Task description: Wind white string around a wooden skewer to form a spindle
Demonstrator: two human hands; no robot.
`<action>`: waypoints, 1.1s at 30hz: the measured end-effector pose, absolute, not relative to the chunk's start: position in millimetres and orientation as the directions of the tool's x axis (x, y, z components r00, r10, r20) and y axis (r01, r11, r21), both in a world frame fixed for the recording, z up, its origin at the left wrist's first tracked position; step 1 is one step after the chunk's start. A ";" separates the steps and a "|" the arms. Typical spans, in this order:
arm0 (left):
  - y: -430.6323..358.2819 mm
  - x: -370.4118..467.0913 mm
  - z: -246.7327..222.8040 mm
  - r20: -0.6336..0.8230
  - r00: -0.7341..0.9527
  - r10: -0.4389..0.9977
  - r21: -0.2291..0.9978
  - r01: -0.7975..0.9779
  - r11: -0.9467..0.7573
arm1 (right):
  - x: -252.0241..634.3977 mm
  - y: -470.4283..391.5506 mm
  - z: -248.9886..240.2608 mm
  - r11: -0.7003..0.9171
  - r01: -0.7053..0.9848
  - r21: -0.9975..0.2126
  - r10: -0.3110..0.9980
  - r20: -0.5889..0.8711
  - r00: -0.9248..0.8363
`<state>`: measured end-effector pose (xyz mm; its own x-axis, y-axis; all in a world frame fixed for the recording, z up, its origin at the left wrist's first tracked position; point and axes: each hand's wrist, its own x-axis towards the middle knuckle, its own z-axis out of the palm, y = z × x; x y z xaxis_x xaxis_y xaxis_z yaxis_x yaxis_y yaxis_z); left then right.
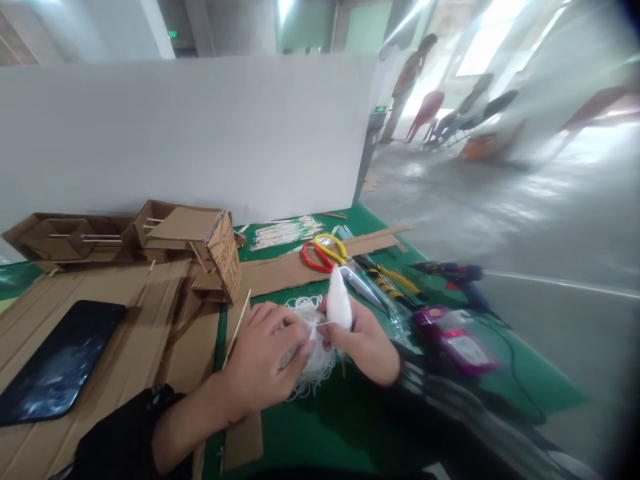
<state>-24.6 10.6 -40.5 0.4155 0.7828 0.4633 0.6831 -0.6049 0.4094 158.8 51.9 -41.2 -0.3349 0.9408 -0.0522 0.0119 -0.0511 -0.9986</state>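
Observation:
My right hand [373, 347] is closed around a white spindle-shaped bundle of thread [339, 301], which stands nearly upright with its narrow end up. A thin stick [343, 367] shows below that hand. Beside it on the left, my left hand [273, 350] is closed, with thumb and fingers pinched on white thread [323, 323] that runs across to the bundle. Loose loops of white string [320, 370] lie in a tangle under both hands, partly hidden by them. Scissors [324, 255] with one red and one yellow handle lie just beyond the bundle.
Left stand a cardboard structure [190, 227] and a dark tablet-like slab [63, 360] on cardboard sheets. Wooden sticks [287, 231] lie near the white partition [200, 133]. Right are yellow-handled pliers [400, 280], a glue gun [457, 273] with a cord and a purple-edged package [457, 340]. People are farther back.

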 end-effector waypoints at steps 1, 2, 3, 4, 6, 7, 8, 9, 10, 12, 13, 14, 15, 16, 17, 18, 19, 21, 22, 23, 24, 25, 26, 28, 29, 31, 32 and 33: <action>9.7 -24.7 -40.2 0.472 0.425 0.772 0.419 0.663 -0.621 | 158.9 52.4 -40.9 -0.055 0.009 -0.998 0.941 -0.055 -0.333; 8.7 -24.9 -39.8 0.479 0.435 0.763 0.437 0.635 -0.637 | 159.2 53.0 -40.7 -0.058 0.005 -0.998 0.944 -0.057 -0.326; 7.7 -25.0 -39.5 0.482 0.446 0.754 0.463 0.601 -0.651 | 159.6 53.8 -40.8 -0.060 -0.001 -0.998 0.948 -0.056 -0.314; 6.7 -25.1 -39.2 0.480 0.457 0.749 0.496 0.563 -0.661 | 160.2 54.7 -41.1 -0.061 -0.008 -0.998 0.952 -0.056 -0.300; 4.8 -25.5 -38.4 0.465 0.479 0.745 0.562 0.491 -0.666 | 161.5 56.7 -42.0 -0.062 -0.029 -0.998 0.961 -0.051 -0.273; 4.0 -25.7 -37.9 0.447 0.488 0.749 0.591 0.467 -0.657 | 162.2 57.6 -42.5 -0.060 -0.037 -0.997 0.963 -0.048 -0.266; 3.3 -26.1 -37.4 0.426 0.493 0.759 0.616 0.456 -0.642 | 162.8 58.2 -43.0 -0.060 -0.043 -0.997 0.963 -0.046 -0.265; 2.8 -26.4 -37.0 0.402 0.495 0.770 0.638 0.452 -0.624 | 163.3 58.5 -43.3 -0.060 -0.047 -0.997 0.962 -0.046 -0.270; 2.6 -26.6 -36.5 0.378 0.496 0.782 0.656 0.452 -0.604 | 163.6 58.6 -43.4 -0.061 -0.051 -0.997 0.961 -0.045 -0.274; 3.2 -26.5 -36.1 0.318 0.486 0.814 0.696 0.463 -0.549 | 163.7 58.1 -43.2 -0.068 -0.048 -0.997 0.958 -0.051 -0.282; 4.0 -26.1 -36.4 0.286 0.468 0.836 0.716 0.475 -0.511 | 163.6 57.6 -42.9 -0.074 -0.046 -0.996 0.956 -0.057 -0.288; 5.0 -25.4 -36.9 0.250 0.443 0.861 0.734 0.493 -0.467 | 163.4 57.0 -42.7 -0.079 -0.045 -0.996 0.954 -0.063 -0.294; 6.2 -24.4 -37.8 0.211 0.409 0.888 0.748 0.517 -0.417 | 163.1 56.5 -42.6 -0.085 -0.044 -0.995 0.951 -0.068 -0.301; 7.5 -23.3 -39.0 0.174 0.369 0.913 0.760 0.539 -0.363 | 162.8 56.0 -42.6 -0.092 -0.044 -0.995 0.948 -0.074 -0.310; 8.7 -22.2 -40.4 0.140 0.330 0.934 0.769 0.557 -0.312 | 162.4 55.5 -42.8 -0.099 -0.049 -0.994 0.944 -0.079 -0.319; 9.6 -21.2 -41.9 0.113 0.293 0.949 0.776 0.570 -0.269 | 161.9 55.1 -43.2 -0.107 -0.055 -0.993 0.941 -0.084 -0.327; 10.3 -20.2 -43.3 0.091 0.258 0.962 0.782 0.579 -0.229 | 161.5 54.8 -43.8 -0.115 -0.062 -0.991 0.939 -0.089 -0.333; 10.9 -18.9 -45.4 0.066 0.191 0.979 0.793 0.586 -0.168 | 160.5 54.1 -45.1 -0.130 -0.073 -0.989 0.932 -0.097 -0.349; 11.1 -18.5 -46.1 0.063 0.168 0.984 0.795 0.587 -0.151 | 160.1 53.8 -45.8 -0.136 -0.078 -0.988 0.927 -0.099 -0.361; 11.2 -18.2 -46.6 0.065 0.154 0.986 0.795 0.589 -0.144 | 159.6 53.5 -46.6 -0.141 -0.081 -0.987 0.922 -0.101 -0.374; 11.5 -18.1 -46.8 0.071 0.148 0.987 0.793 0.591 -0.145 | 159.3 53.2 -47.4 -0.146 -0.084 -0.986 0.916 -0.102 -0.388; 11.9 -18.0 -47.0 0.083 0.147 0.986 0.788 0.596 -0.155 | 159.0 52.9 -48.3 -0.151 -0.087 -0.985 0.910 -0.104 -0.402; 12.4 -18.1 -47.0 0.098 0.150 0.984 0.778 0.604 -0.170 | 158.7 52.7 -49.3 -0.156 -0.090 -0.984 0.903 -0.105 -0.416; 13.6 -18.3 -47.3 0.129 0.147 0.981 0.760 0.621 -0.193 | 158.4 52.5 -51.3 -0.164 -0.093 -0.982 0.888 -0.106 -0.448; 14.2 -18.5 -47.6 0.137 0.140 0.981 0.756 0.625 -0.195 | 158.3 52.3 -52.2 -0.163 -0.090 -0.983 0.879 -0.103 -0.465; 15.0 -18.8 -48.5 0.140 0.118 0.983 0.761 0.622 -0.183 | 157.9 51.9 -53.7 -0.145 -0.074 -0.987 0.864 -0.090 -0.495; 15.2 -18.9 -49.1 0.137 0.110 0.984 0.769 0.615 -0.176 | 157.6 51.7 -54.1 -0.133 -0.068 -0.989 0.859 -0.081 -0.506; 15.1 -18.9 -49.6 0.132 0.105 0.986 0.779 0.604 -0.168 | 157.3 51.5 -54.4 -0.120 -0.063 -0.991 0.854 -0.070 -0.516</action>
